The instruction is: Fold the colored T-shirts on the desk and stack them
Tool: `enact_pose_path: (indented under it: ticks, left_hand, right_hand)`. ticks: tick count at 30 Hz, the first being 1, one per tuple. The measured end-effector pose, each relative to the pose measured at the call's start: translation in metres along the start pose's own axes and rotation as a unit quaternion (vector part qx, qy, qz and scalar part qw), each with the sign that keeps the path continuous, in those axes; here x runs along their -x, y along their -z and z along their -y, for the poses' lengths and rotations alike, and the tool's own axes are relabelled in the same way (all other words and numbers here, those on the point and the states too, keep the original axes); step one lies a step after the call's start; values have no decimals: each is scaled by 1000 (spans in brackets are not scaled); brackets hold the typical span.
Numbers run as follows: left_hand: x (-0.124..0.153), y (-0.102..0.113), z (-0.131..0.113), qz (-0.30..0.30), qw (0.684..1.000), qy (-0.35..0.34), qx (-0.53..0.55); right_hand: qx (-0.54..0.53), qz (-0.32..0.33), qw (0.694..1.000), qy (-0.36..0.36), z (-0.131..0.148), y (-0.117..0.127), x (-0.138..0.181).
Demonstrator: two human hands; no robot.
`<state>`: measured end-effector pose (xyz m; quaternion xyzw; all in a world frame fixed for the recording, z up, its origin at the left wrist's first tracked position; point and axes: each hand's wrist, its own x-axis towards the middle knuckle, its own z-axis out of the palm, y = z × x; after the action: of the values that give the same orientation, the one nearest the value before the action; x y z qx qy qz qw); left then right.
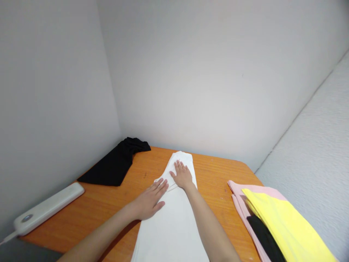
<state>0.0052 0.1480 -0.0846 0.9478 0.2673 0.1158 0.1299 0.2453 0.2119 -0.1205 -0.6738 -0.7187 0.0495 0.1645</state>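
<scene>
A long white garment (174, 225) lies stretched out along the middle of the orange wooden table (212, 174). My left hand (151, 200) rests flat on its left edge, fingers stretched out and pointing toward the far wall. My right hand (182, 175) lies flat on the garment's far end, fingers spread, pressing the cloth down. Neither hand grips anything.
A crumpled black garment (117, 163) lies at the table's far left corner. A white power strip (46, 210) sits along the left edge. At the right is a stack of folded clothes, yellow (286, 222) over black and pink (240, 200). Grey walls close in on three sides.
</scene>
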Motion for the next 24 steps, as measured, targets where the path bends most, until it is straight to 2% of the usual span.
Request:
enact_pose_path:
  ticks: [5, 9, 12, 15, 18, 21, 24]
  left_hand:
    - [-1, -7, -1, 14, 1000, 20, -16]
    - [0, 1, -5, -14, 999, 15, -33]
    - [20, 14, -18, -52, 998, 8, -46]
    - [56, 21, -39, -7, 1000, -14, -13]
    - [97, 17, -61, 51, 998, -42, -5]
    - [133, 7, -77, 45, 997, -41, -54]
    - [159, 2, -85, 25, 993, -38, -105]
  right_hand:
    - [9, -31, 998, 47, 12, 21, 9]
    - [17, -48, 996, 72, 24, 41, 42]
    - [19, -35, 993, 112, 23, 55, 96]
    - [0, 37, 990, 136, 15, 71, 169]
    - [-16, 106, 985, 134, 8, 89, 243]
    - [-3, 122, 983, 136, 10, 107, 301]
    - [41, 116, 979, 165, 16, 116, 339]
